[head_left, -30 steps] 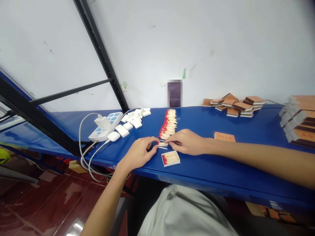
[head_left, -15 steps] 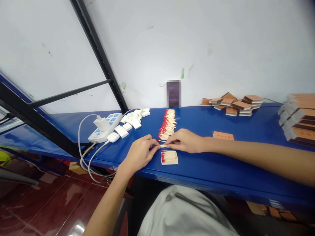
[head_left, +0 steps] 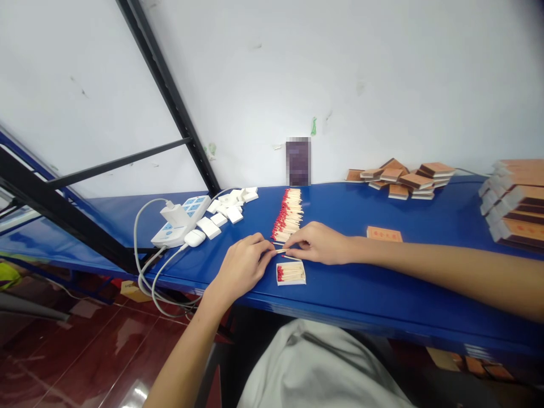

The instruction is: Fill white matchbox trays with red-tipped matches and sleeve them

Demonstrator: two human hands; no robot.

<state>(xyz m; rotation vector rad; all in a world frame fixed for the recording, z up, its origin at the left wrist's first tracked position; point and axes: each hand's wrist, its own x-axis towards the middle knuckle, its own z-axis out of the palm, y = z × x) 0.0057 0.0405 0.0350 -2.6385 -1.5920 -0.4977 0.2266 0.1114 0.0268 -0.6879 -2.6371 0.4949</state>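
Observation:
My left hand [head_left: 246,263] and my right hand [head_left: 318,243] meet at the fingertips just behind a small white matchbox tray [head_left: 305,277]. Both hands are closed in a pinch on pale matches [head_left: 280,251], one hand at each end. How many they hold I cannot tell. Red-headed matches lie side by side in the tray, heads to the left. A single loose match [head_left: 293,258] rests between the tray's far edge and my right fingers. Beyond the fingers, a long row of red-headed matches [head_left: 289,212] stretches toward the wall.
White empty-looking trays [head_left: 232,204] are heaped at the left beside a power strip [head_left: 181,226] with cables. Brown matchboxes [head_left: 399,178] are piled at the back right, with wrapped stacks [head_left: 518,204] farther right. One flat matchbox cover [head_left: 385,234] lies behind my right forearm.
A loose match now shows behind the tray's far edge, near my right fingers. The matches in the tray look flatter. Both hands stay pinched in nearly the same place.

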